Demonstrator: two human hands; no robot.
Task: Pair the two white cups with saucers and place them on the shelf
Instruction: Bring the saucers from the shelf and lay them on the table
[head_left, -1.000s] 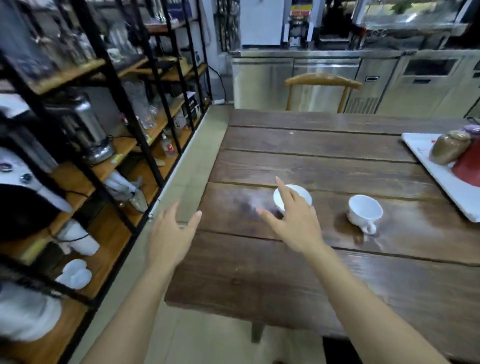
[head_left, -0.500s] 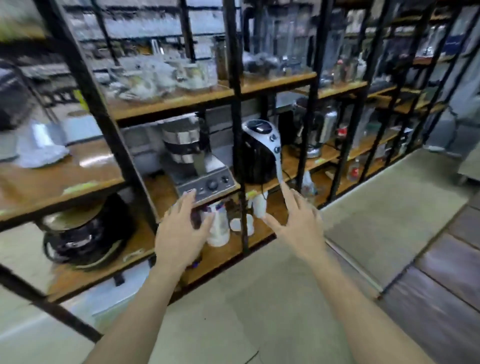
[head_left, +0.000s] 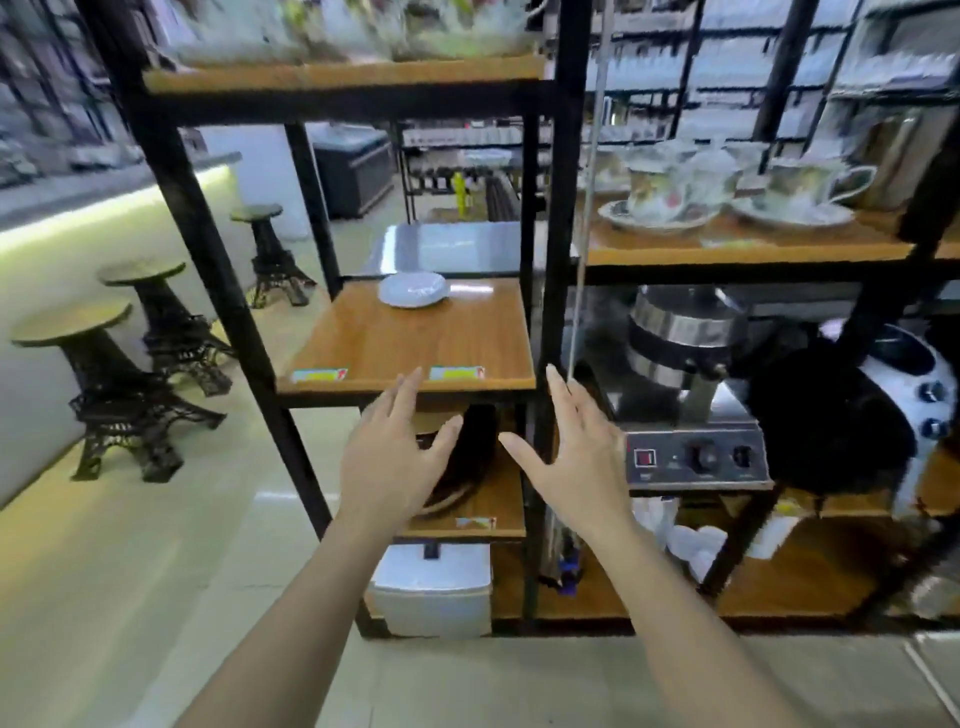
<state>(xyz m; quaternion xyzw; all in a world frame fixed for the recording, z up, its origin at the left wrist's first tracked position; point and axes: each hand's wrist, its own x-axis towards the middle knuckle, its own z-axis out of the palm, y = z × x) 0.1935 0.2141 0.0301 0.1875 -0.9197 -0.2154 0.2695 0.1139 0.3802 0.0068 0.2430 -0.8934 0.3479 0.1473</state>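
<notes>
Head view, left hand (head_left: 395, 467): raised in front of the shelf unit, fingers spread, holding nothing.
Head view, right hand (head_left: 576, 457): raised beside the left, fingers spread, palm turned inward, holding nothing.
Head view, saucers (head_left: 414, 290): a small white stack, blurred, lying at the back of the wooden shelf board (head_left: 415, 338); how many pieces it holds cannot be told. It lies well beyond both hands.
Head view, white cups: not in view; their place cannot be told from here.
Head view, shelf board surface: bare wood apart from the stack, with two coloured labels on the front edge.
Head view, neighbouring bay: patterned cups on saucers (head_left: 660, 202) stand on the upper board to the right; a steel appliance (head_left: 685, 395) sits below. Neither belongs to the task.
Handling judgement, material: the stack looks like glazed ceramic, so expect it to be rigid, light, smooth to the touch and liable to chip or break if knocked.
Handling judgement, hold: take the stack by opposite rims, thumb on top and fingers beneath the edge, or lift single pieces by the rim.
Handling judgement, risk: the black upright post (head_left: 558, 260) flanks the board; a rim striking it could chip.
Step judgement: fetching saucers appears to be the step in hand; pairing is not yet done.
</notes>
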